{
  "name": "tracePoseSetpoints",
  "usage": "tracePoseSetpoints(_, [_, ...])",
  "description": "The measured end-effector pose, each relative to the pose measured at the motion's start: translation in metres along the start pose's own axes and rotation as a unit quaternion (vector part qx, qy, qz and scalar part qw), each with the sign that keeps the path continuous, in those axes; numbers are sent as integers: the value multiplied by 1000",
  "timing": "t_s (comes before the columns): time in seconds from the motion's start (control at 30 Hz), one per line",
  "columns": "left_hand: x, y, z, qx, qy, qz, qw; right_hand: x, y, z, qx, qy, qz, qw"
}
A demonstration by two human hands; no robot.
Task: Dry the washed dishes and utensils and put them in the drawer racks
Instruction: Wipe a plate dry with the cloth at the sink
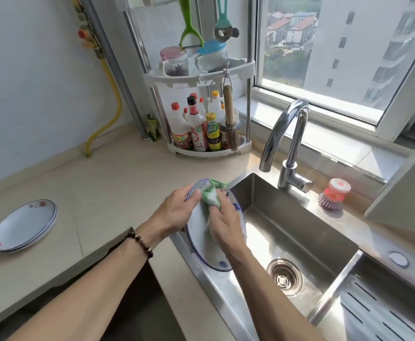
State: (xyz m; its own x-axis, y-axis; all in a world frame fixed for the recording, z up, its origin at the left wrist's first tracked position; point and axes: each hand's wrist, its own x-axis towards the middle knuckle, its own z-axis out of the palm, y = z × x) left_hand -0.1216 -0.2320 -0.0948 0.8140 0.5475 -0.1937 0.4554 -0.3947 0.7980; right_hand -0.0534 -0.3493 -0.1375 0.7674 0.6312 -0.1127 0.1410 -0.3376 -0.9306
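Note:
A white plate with a blue rim [199, 242] stands tilted on edge over the left rim of the steel sink [300, 242]. My left hand [177, 212] grips the plate's upper left edge, fingers curled round the rim. My right hand [223, 225] holds a green and white cloth [212, 194] bunched against the plate's face. A short stack of white plates with red flower prints [24, 226] lies flat on the beige counter at the left.
A chrome faucet [287, 143] arches over the sink. A corner rack with sauce bottles [201, 129] stands at the back. A pink dish brush [334, 193] sits behind the sink. A slotted drain tray [383, 313] lies at the lower right. A dark open space [137, 303] shows below the counter edge.

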Motion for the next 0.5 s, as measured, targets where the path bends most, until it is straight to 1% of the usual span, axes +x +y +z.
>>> tracePoseSetpoints(0.07, [-2,1,-2,-25,12,5,1000,-7,-5,16,-51,-59,-57,995])
tracePoseSetpoints(0.13, [-4,1,-9,-52,23,1,998,-13,-7,21,-68,-102,-117,986])
tracePoseSetpoints(0.2, [-7,0,-14,-74,18,-4,997,-10,0,16,-130,-122,-146,973])
tracePoseSetpoints(0.27, [-12,-4,-17,-68,13,-3,998,-3,7,12,-252,-62,-139,956])
tracePoseSetpoints(0.3, [-14,-5,-15,-68,12,-3,998,-2,7,11,-284,-26,-115,952])
tracePoseSetpoints(0.33, [-16,-5,-14,-68,12,-1,998,-4,6,14,-287,0,-86,954])
tracePoseSetpoints(0.37, [-18,-5,-12,-72,13,4,997,-9,3,17,-265,26,-66,962])
tracePoseSetpoints(0.47, [-19,-1,-13,-88,24,6,996,-17,-1,17,-239,91,-58,965])
tracePoseSetpoints(0.5, [-19,-1,-13,-81,23,8,996,-15,0,14,-205,99,-47,973])
